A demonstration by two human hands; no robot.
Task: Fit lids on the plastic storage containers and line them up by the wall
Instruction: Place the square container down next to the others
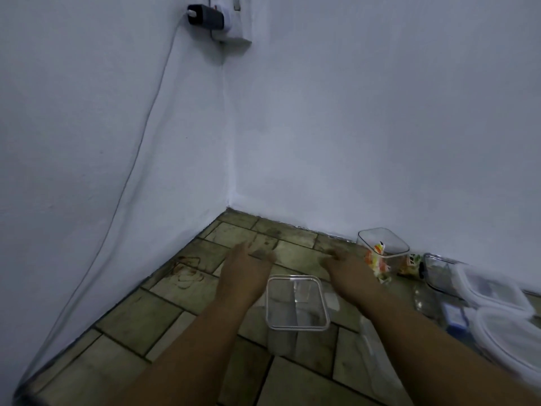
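A tall clear plastic container [297, 306] stands open-topped on the tiled floor between my forearms. My left hand [246, 266] reaches past its left side, fingers stretched out flat and holding nothing. My right hand [347, 266] reaches past its right side, fingers extended and blurred, also holding nothing. A second clear container [383, 244] with a colourful label stands against the right wall. Another dark-edged container [439, 271] sits further right. White-rimmed lids [494, 291] lie stacked at the right edge.
Two pale walls meet in a corner [229, 205] ahead. A charger [205, 14] sits in a wall socket high up, its thin cable [128, 177] running down the left wall to the floor. A clear bag [370, 338] lies under my right forearm.
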